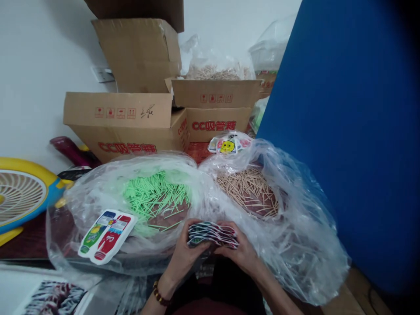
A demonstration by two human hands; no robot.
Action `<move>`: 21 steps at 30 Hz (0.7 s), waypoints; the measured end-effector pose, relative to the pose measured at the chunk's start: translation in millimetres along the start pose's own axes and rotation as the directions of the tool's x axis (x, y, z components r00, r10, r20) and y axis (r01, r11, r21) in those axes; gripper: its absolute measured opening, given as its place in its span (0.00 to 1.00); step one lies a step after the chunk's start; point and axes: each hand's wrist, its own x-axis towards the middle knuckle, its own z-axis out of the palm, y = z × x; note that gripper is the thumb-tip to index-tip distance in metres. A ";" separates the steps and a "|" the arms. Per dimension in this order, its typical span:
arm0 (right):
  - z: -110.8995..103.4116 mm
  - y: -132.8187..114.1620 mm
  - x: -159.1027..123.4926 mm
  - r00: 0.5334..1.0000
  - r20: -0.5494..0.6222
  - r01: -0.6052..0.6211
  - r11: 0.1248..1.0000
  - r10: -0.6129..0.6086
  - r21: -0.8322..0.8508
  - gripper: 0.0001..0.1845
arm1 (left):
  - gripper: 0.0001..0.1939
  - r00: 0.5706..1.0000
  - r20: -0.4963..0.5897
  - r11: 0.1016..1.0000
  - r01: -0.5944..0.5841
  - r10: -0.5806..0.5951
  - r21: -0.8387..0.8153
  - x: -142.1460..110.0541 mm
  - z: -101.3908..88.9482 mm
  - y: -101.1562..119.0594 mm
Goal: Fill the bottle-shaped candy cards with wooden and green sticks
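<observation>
Low in the middle, a stack of thin printed packets (pixel 213 235) stands edge-on between my two hands. My left hand (pixel 184 256) is closed on its left end, and my right hand (pixel 243 250) closes on the right end, thumbs towards me. Just beyond the stack lie green sticks (pixel 157 192) in an opened clear plastic bag (pixel 95 179). To their right, beige sticks (pixel 247 190) fill part of a second clear bag (pixel 305 245). A bottle-shaped printed packet (pixel 107 236), in green and red, rests on the left bag.
Cardboard boxes (pixel 121 131) with red print stand at the back, one holding a bag of sticks (pixel 216 72). More printed packets (pixel 228 144) lie before them. A yellow and blue fan (pixel 26 194) is at left. A blue panel (pixel 344 131) borders the right. A white box (pixel 19 280) holds packets at lower left.
</observation>
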 end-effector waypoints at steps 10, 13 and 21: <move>-3.9 -6.8 6.3 0.988 0.061 0.153 0.966 -0.143 -0.207 0.16 | 0.19 0.998 -0.042 0.998 -0.051 0.053 0.048 2.1 3.7 4.0; -6.9 -3.7 7.2 0.985 0.081 0.166 0.959 -0.151 -0.229 0.13 | 0.14 0.999 -0.025 0.998 -0.045 0.046 0.047 5.6 2.2 1.2; -5.4 -3.0 10.8 0.986 0.119 0.132 0.986 -0.119 -0.103 0.33 | 0.15 0.999 -0.012 0.999 -0.035 0.036 0.011 6.7 -0.5 0.7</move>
